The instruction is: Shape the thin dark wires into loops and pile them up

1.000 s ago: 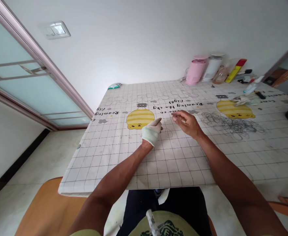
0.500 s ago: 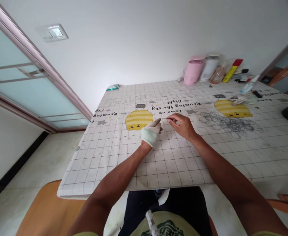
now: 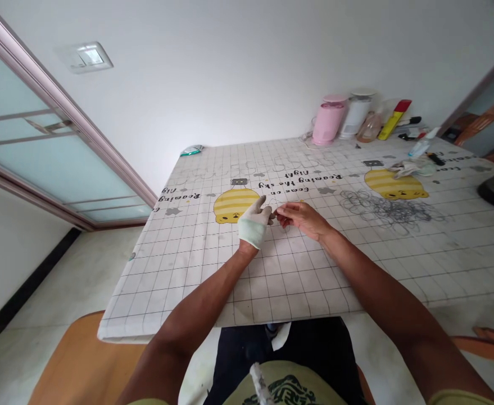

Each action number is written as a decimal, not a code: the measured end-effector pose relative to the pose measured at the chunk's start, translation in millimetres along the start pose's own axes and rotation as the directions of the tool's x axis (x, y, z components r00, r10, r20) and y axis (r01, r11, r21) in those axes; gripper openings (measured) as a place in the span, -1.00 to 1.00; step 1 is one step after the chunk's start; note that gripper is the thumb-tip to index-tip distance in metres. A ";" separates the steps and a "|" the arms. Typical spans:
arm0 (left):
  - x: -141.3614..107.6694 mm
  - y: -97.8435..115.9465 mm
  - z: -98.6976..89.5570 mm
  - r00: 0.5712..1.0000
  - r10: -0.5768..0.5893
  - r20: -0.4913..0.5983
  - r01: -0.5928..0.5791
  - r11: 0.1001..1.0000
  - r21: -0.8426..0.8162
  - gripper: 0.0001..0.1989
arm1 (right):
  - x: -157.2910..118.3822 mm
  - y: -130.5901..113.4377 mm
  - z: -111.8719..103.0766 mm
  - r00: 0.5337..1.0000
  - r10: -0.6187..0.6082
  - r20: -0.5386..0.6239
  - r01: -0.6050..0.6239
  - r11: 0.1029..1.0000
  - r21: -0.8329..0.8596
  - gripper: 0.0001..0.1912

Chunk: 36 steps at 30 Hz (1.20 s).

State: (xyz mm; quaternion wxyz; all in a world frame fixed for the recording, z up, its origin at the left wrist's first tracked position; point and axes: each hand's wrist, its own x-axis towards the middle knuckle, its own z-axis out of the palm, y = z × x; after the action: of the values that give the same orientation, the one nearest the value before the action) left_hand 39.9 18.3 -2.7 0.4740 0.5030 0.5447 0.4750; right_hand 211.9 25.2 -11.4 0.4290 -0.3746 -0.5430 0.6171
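My left hand (image 3: 255, 218), in a white and pale green glove, is above the table just right of a printed yellow balloon bear. Its thumb sticks up, apart from the curled fingers. My bare right hand (image 3: 301, 218) meets it from the right, thumb and fingertips pinched together close to the gloved fingers. Whatever lies between the fingertips is too fine to make out; a faint thin curved line shows near them. To the right, a loose tangle of thin dark wire-like loops (image 3: 392, 211) lies on the checked tablecloth (image 3: 280, 281).
Along the wall stand a pink cylinder-shaped device (image 3: 329, 121), a white one (image 3: 355, 115), a bottle (image 3: 368, 128) and a yellow-red can (image 3: 394, 120). A crumpled glove (image 3: 413, 167) lies near a clear spray bottle (image 3: 424, 143). A green-white packet (image 3: 191, 150) sits at the far left corner.
My right hand has moved left, up to the gloved fingers. My left thumb has lifted away from its fingers, where it pointed forward alongside them before.
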 end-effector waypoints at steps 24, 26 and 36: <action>-7.8 -11.1 12.4 0.916 -0.100 0.388 0.070 0.993 0.091 -0.78 | -2.2 7.2 -11.3 0.983 -0.047 -0.176 0.042 0.999 -0.030 -0.75; -7.1 -12.3 13.1 0.907 -0.122 0.404 0.108 0.993 0.056 -0.78 | -1.7 8.9 -10.8 0.983 -0.054 -0.175 0.050 0.998 -0.029 -0.74; 2.4 -5.0 0.5 0.965 -0.059 0.257 0.020 0.988 0.154 -0.74 | -2.0 11.5 -8.7 0.985 -0.082 -0.152 0.067 0.992 -0.106 -0.72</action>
State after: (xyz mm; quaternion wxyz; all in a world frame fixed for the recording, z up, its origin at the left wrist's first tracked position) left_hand 39.9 20.5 -7.8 0.5118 0.5844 0.5216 0.3528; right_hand 219.3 25.8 -23.9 0.4734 -0.4222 -0.5520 0.5413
